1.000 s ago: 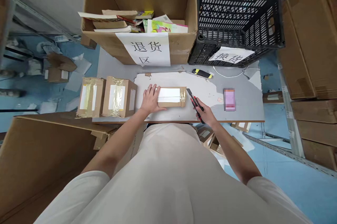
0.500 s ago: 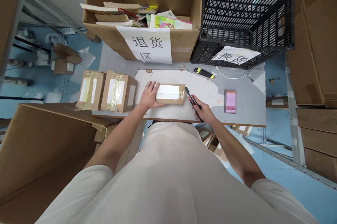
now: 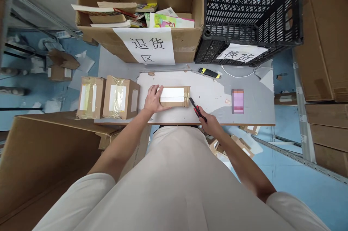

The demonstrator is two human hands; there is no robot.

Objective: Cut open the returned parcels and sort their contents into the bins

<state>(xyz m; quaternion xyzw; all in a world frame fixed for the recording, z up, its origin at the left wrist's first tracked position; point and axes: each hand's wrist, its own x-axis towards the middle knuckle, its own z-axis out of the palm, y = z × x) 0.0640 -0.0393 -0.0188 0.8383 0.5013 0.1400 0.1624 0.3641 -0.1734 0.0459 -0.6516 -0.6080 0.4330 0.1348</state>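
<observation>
Through the head camera I see a brown carton [image 3: 172, 95], white-labelled, its right end shiny with tape, on the table [image 3: 257, 104]. My left grip [image 3: 153, 100] clasps its left end; my right grip [image 3: 209, 123], wrapped round a dark cutter [image 3: 194, 104], is near the taped end.

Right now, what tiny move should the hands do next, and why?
Probably ease the knife in the right hand onto the tape: its tip is right beside the taped end of the box, and the left hand grips the opposite end, which should keep it steady.
</observation>
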